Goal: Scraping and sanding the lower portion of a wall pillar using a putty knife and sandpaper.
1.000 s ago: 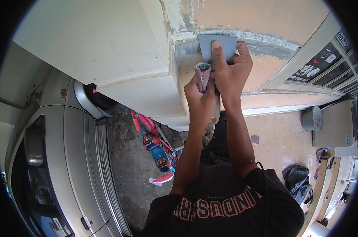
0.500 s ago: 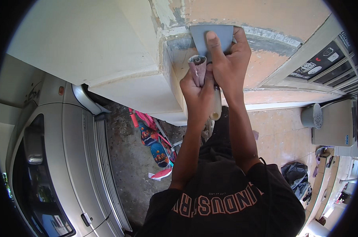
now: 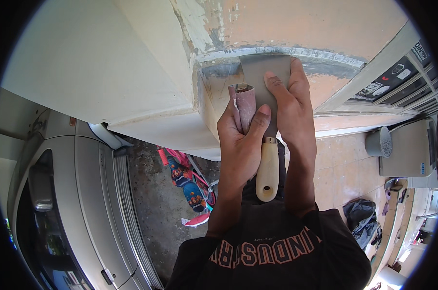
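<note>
My left hand [image 3: 238, 154] is closed around a rolled piece of pinkish sandpaper [image 3: 245, 108], with its open end upward. My right hand [image 3: 296, 113] grips the wide grey blade of a putty knife [image 3: 257, 67], thumb on its face and fingers around its right edge. The knife's pale wooden handle [image 3: 267, 169] hangs downward between my wrists. The blade's top edge lies at a patched grey-white seam [image 3: 325, 55] across the peach wall [image 3: 301, 24]; whether it touches is hard to tell. The seam meets a cream wall corner [image 3: 175, 82] at the left.
A silver vehicle [image 3: 59, 193] stands at left, beside a pink child's bike [image 3: 190, 188] on concrete. At right are a barred window [image 3: 388, 82], a grey bucket [image 3: 378, 142], a beige appliance [image 3: 407, 159] and a black bag [image 3: 359, 222] on tiles [image 3: 340, 164].
Both hands, with knife and roll, have come lower in the view, and more of the wooden handle shows. My right thumb is more bent on the blade.
</note>
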